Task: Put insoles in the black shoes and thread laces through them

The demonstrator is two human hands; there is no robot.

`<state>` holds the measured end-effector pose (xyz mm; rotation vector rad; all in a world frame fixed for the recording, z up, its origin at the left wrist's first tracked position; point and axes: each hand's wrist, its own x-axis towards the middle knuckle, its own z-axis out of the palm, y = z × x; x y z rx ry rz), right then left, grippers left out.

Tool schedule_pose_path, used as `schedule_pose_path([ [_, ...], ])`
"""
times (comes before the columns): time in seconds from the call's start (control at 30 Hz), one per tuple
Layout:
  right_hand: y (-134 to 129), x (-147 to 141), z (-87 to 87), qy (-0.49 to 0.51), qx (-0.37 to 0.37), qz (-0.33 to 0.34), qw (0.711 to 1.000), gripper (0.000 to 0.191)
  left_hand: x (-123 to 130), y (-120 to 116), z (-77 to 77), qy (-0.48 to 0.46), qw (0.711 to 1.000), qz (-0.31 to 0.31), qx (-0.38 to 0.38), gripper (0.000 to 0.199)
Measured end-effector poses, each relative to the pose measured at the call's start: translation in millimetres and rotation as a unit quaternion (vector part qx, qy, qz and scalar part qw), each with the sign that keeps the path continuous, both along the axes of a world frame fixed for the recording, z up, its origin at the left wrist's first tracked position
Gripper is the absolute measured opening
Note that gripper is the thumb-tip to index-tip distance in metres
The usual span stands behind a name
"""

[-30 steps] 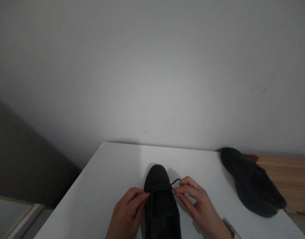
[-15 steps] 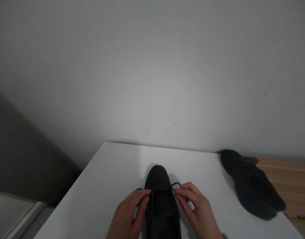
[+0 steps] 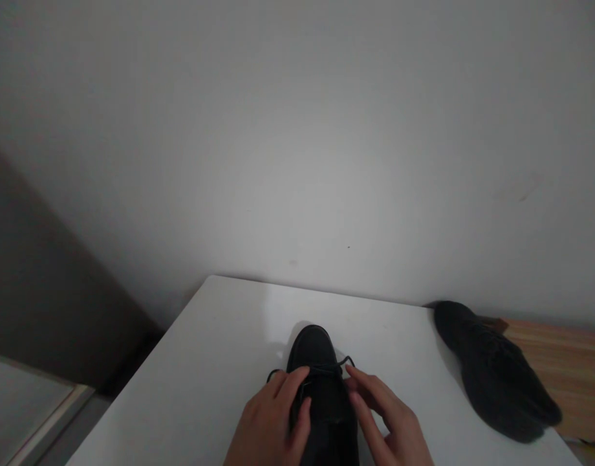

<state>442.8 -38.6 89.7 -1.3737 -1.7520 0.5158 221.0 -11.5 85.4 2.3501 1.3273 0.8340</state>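
Observation:
A black shoe (image 3: 313, 347) lies on the white table with its toe toward the wall. Its dark lace (image 3: 346, 360) crosses the upper and loops out on both sides. My left hand (image 3: 282, 414) rests over the shoe's left side, thumb and index finger apart, fingertips at the lace area. At the right edge of the shoe, my right hand (image 3: 382, 411) has its fingertips beside the lace; whether it pinches anything is too small to tell.
A second black shoe (image 3: 491, 372) lies on the right, near a wood-grain board (image 3: 564, 369). The white table (image 3: 181, 375) meets a pale wall (image 3: 297, 142) at the back. A light-coloured panel edge (image 3: 50, 421) shows at lower left.
My left hand has moved right, further over the shoe, and its thumb and index finger have spread. My right fingertips have shifted slightly along the shoe's edge. The view has tilted slightly.

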Motion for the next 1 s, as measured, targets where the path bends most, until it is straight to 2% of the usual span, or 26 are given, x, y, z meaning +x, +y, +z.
schedule_pose_path([
  [0.1, -2.7, -3.0, 8.3, -0.031, 0.016, 0.025, 0.999, 0.041, 1.4, -2.9, 7.1, 0.056, 0.998, -0.02, -0.006, 0.053],
  [0.17, -2.7, -5.1, 11.1, -0.071, 0.015, 0.035, 0.997, 0.04, 5.3, -4.0, 13.7, 0.104, 0.994, -0.017, -0.013, 0.058],
  [0.23, -1.7, -8.0, 12.2, -0.123, -0.005, 0.045, 0.991, 0.038, 12.0, -3.2, 21.3, 0.141, 0.99, 0.0, -0.026, 0.052],
  [0.3, 0.0, -12.9, 13.7, -0.188, -0.035, 0.054, 0.98, 0.044, 19.9, -0.5, 28.9, 0.165, 0.985, 0.015, -0.045, 0.044],
  [0.4, 4.7, -24.7, 19.8, -0.295, -0.073, 0.028, 0.952, 0.05, 29.7, 4.6, 37.5, 0.198, 0.978, 0.023, -0.065, 0.039],
  [0.6, 17.4, -44.3, 41.1, -0.418, -0.082, -0.021, 0.904, 0.037, 34.0, 7.2, 44.4, 0.239, 0.97, 0.03, -0.047, 0.04],
  [0.7, 20.1, -46.0, 45.9, -0.438, -0.065, -0.025, 0.896, 0.03, 33.7, 3.8, 45.3, 0.244, 0.968, 0.043, -0.036, 0.038],
  [0.77, 19.5, -46.1, 46.4, -0.407, -0.053, -0.014, 0.912, 0.03, 33.5, 1.3, 45.7, 0.221, 0.974, 0.045, -0.018, 0.038],
  [0.87, 15.9, -45.5, 49.7, -0.268, -0.049, 0.02, 0.962, 0.026, 30.7, -1.2, 51.7, 0.113, 0.993, 0.02, -0.008, 0.029],
  [0.93, 12.8, -43.6, 57.2, -0.138, -0.045, 0.032, 0.989, 0.018, 25.1, -1.7, 63.1, 0.002, 1.0, -0.004, -0.028, 0.024],
  [1.0, 9.5, -40.1, 69.1, -0.019, -0.019, 0.021, 0.999, 0.015, 16.2, -2.3, 80.9, -0.11, 0.992, -0.019, -0.055, 0.023],
])
